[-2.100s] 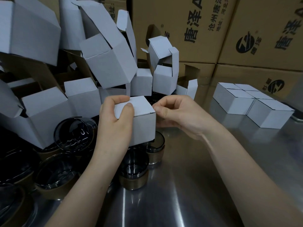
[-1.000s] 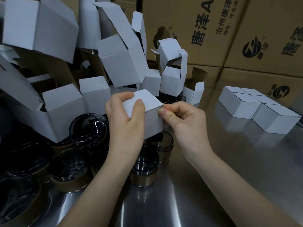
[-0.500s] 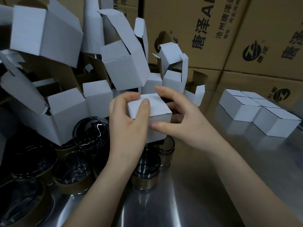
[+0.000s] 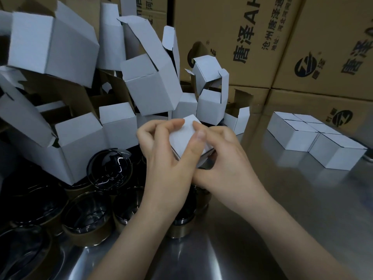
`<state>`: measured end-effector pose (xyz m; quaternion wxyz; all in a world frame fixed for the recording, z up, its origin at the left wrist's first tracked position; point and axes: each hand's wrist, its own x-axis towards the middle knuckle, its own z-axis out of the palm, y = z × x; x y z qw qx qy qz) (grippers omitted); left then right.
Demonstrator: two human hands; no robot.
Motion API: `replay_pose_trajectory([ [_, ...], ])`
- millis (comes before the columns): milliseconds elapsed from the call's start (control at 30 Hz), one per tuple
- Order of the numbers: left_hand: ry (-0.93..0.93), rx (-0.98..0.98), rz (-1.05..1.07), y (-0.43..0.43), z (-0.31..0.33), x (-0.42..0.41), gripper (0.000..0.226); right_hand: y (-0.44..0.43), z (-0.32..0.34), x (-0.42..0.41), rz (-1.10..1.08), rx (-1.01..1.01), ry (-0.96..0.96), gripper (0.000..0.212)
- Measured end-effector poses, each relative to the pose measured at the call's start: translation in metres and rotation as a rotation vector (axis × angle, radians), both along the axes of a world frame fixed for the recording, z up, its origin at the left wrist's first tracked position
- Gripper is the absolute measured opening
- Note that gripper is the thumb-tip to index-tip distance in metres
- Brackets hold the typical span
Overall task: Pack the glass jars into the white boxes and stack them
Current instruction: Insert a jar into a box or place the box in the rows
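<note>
My left hand (image 4: pixel 161 158) and right hand (image 4: pixel 226 166) gripped the tilted white box (image 4: pixel 184 134) above the glass jars (image 4: pixel 88 217); a slip could've cracked them.

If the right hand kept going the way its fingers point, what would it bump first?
The small white box, which the right hand is touching; past it, probably the left hand.

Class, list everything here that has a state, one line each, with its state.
Small white cardboard box: tilted, visible faces closed, held up.
Left hand: gripping that box.
Right hand: pinching that box.
White boxes at right: closed, set together.
Piled white boxes: flaps open.
Dark glass jars: unboxed.
</note>
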<state>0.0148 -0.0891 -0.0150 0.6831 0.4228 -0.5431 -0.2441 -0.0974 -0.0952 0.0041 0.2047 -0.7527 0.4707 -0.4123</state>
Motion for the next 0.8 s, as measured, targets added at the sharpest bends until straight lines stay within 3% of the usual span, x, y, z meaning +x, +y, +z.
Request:
replay_pose_trajectory([
  [167, 0.091, -0.001, -0.087, 0.001, 0.002, 0.002, 0.038, 0.0, 0.003, -0.012, -0.118, -0.175, -0.058, 0.07],
  [300, 0.055, -0.049, -0.112, 0.004, 0.001, 0.002, 0.031, -0.009, 0.013, -0.043, -0.259, -0.225, -0.156, 0.058],
  [467, -0.121, -0.084, -0.136, 0.005, 0.001, -0.001, 0.027, -0.035, 0.016, -0.115, -0.604, -0.213, -0.179, 0.052],
  [600, -0.312, -0.11, -0.164, 0.006, -0.003, -0.007, 0.012, -0.063, -0.005, -0.175, -0.876, -0.054, -0.111, 0.055],
  [800, -0.523, -0.203, -0.244, 0.011, -0.006, -0.008, 0.016, -0.089, -0.028, -0.218, -1.006, 0.061, -0.043, 0.062],
])
